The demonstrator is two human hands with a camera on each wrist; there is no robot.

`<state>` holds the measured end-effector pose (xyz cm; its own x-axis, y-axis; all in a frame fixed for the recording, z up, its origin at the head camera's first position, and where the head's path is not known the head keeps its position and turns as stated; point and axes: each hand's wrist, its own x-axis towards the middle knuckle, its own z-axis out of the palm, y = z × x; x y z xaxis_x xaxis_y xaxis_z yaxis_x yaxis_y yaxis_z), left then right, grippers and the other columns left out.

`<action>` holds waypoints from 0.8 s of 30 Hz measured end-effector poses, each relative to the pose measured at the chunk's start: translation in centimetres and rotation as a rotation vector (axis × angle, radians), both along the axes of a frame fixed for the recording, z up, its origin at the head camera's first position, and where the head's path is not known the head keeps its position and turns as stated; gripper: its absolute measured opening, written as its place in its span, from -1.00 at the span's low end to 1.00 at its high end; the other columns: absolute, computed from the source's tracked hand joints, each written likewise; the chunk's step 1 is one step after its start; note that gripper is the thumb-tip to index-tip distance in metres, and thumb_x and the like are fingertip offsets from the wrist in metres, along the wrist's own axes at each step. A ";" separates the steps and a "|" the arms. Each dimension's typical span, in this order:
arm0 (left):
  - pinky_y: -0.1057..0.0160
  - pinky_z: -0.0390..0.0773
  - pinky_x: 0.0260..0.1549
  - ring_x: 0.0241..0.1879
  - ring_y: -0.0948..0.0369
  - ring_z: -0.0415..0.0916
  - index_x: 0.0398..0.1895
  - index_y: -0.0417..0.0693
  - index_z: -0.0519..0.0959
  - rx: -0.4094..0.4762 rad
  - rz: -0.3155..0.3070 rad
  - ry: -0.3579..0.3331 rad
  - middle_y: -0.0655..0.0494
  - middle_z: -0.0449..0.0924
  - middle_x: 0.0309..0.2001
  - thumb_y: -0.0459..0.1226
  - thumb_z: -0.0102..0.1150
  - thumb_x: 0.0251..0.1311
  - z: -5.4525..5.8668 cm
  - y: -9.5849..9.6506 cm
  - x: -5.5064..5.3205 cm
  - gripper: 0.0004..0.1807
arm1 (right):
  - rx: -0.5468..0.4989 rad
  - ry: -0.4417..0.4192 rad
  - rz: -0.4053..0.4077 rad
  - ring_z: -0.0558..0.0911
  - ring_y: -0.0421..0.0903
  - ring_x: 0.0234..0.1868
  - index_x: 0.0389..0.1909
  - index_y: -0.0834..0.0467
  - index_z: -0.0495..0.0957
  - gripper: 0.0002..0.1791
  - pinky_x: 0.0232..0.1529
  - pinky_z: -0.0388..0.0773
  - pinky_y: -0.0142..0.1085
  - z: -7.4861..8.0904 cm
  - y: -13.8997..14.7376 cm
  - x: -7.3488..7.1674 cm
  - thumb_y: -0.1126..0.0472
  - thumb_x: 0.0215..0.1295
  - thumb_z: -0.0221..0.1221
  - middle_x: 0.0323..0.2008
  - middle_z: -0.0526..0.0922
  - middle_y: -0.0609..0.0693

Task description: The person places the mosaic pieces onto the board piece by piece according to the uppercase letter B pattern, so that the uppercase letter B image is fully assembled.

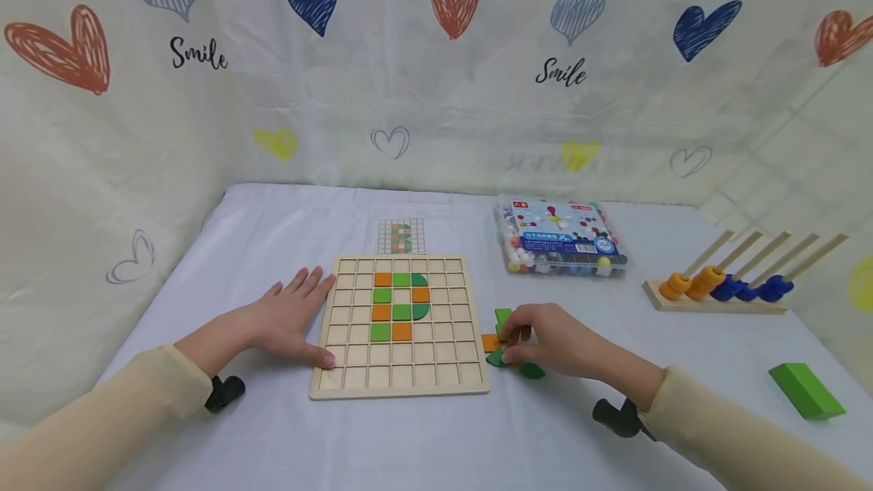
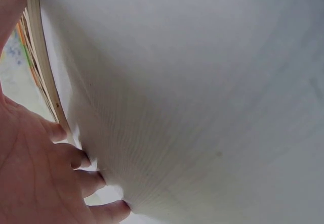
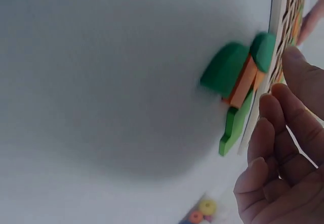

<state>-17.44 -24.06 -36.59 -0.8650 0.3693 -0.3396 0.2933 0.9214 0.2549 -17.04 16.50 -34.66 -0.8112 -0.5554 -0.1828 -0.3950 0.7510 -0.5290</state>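
Observation:
A square wooden grid board (image 1: 402,375) lies on the table with orange, light green and dark green pieces set in its upper middle cells. My left hand (image 1: 289,318) is spread along the board's left side, its thumb resting on the lower left corner area. Right of the board, my right hand (image 1: 549,339) is over a small pile of loose pieces, thumb and fingertips apart. In that pile are an orange square (image 1: 490,343), a light green piece (image 1: 502,315) and a dark green rounded piece (image 1: 532,371). The right wrist view shows nothing between thumb and fingers (image 3: 271,107).
A small printed grid card (image 1: 401,236) lies behind the board. Farther right stand a clear box of colored beads (image 1: 562,237) and a wooden peg rack (image 1: 723,304) with orange and blue rings. A green block (image 1: 807,391) lies at the far right.

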 end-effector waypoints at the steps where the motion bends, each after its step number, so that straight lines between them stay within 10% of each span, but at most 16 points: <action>1: -0.57 -0.11 0.38 0.60 -0.39 -0.30 0.63 -0.30 -0.13 0.001 0.002 -0.002 -0.40 -0.26 0.63 0.46 0.36 -0.16 0.0 0.0 0.0 0.52 | 0.006 0.007 0.010 0.50 -0.20 -0.28 -0.21 0.04 0.72 -0.82 -0.27 0.51 -0.42 -0.1 -0.2 0.1 0.12 0.21 0.46 -0.35 0.64 -0.23; 24: -0.57 -0.11 0.38 0.60 -0.39 -0.30 0.63 -0.29 -0.13 -0.004 0.004 -0.005 -0.39 -0.25 0.63 0.47 0.36 -0.16 -0.1 0.0 -0.1 0.52 | 0.044 0.108 0.093 0.46 -0.28 -0.32 -0.30 0.00 0.63 -0.81 -0.27 0.50 -0.41 -1.2 -1.2 0.9 0.22 0.16 0.48 -0.31 0.65 -0.26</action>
<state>-17.55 -24.06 -36.66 -0.8647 0.3646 -0.3455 0.2887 0.9236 0.2522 -16.12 15.32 -35.81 -0.7730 -0.6223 -0.1233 -0.5166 0.7303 -0.4470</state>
